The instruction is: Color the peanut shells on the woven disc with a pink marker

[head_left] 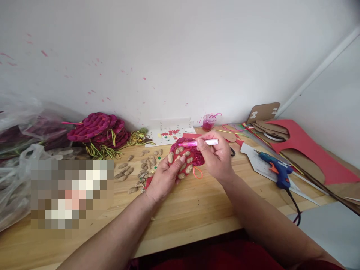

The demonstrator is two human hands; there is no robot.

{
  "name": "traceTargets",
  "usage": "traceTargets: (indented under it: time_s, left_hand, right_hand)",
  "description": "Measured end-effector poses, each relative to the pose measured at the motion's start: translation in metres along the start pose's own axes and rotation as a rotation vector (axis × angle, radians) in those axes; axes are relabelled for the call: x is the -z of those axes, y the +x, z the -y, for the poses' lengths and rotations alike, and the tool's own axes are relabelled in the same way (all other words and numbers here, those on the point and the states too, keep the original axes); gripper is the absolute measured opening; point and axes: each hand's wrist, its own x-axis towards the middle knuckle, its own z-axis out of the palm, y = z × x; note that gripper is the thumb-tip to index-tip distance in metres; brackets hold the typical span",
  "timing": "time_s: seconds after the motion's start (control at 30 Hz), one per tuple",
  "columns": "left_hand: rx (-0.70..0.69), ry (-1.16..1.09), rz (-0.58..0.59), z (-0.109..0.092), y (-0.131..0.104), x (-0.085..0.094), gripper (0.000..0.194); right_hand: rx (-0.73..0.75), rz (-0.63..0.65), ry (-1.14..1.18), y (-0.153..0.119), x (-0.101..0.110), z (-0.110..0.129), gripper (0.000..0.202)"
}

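Note:
My left hand [166, 175] is closed on a red cardboard piece covered with peanuts [180, 159], thumb on top. Along its far and right edges the peanuts are coloured glossy magenta; those in the middle and near side are plain tan. My right hand [215, 155] pinches a paintbrush [210, 142] with a white handle and a pink-stained front end. The brush tip lies over the magenta peanuts at the far left edge. An orange loop of cord [198, 172] hangs from the piece's near right side.
Loose peanuts [149, 163] lie left of my hands. Magenta discs with yellow cords [98, 129] are stacked farther left, beside plastic bags [17, 172]. A cup of pink paint [209, 123] stands by the wall. A blue glue gun [277, 168] and red cardboard offcuts [309, 150] lie right.

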Motion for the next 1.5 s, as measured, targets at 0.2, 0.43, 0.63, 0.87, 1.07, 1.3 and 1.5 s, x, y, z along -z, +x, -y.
traceTargets:
  time_s: [0.2, 0.43, 0.63, 0.87, 1.07, 1.3, 1.5]
  left_hand:
    - [-0.015, -0.004, -0.003, -0.0023, -0.0002, -0.0013, 0.039]
    - [-0.02, -0.016, -0.008, -0.004, -0.0016, -0.0034, 0.038]
    - [0.003, -0.024, 0.008, -0.0028, -0.001, -0.0029, 0.037]
    - [-0.007, -0.015, 0.0, -0.002, -0.0008, -0.0018, 0.037]
    - [-0.06, 0.076, -0.009, -0.0032, -0.0013, -0.0007, 0.033]
    - [-0.225, 0.264, 0.025, -0.0047, -0.0009, 0.0012, 0.027]
    - [-0.249, 0.342, 0.037, 0.0022, 0.002, 0.005, 0.031]
  right_hand:
    - [0.013, 0.037, -0.016, -0.0016, -0.0004, -0.002, 0.019]
    - [0.018, 0.063, 0.009, -0.0012, -0.0001, 0.0003, 0.017]
    - [-0.009, -0.007, -0.006, 0.0007, 0.0005, -0.0026, 0.022]
    - [0.001, 0.022, -0.017, -0.0007, -0.0001, -0.0022, 0.02]
    - [-0.007, -0.036, 0.004, 0.002, 0.002, -0.0054, 0.022]
    - [-0.004, -0.035, 0.075, 0.0057, 0.0031, -0.0004, 0.022]
    - [-0.003, -0.009, 0.06, 0.0073, 0.0058, 0.0042, 0.022]
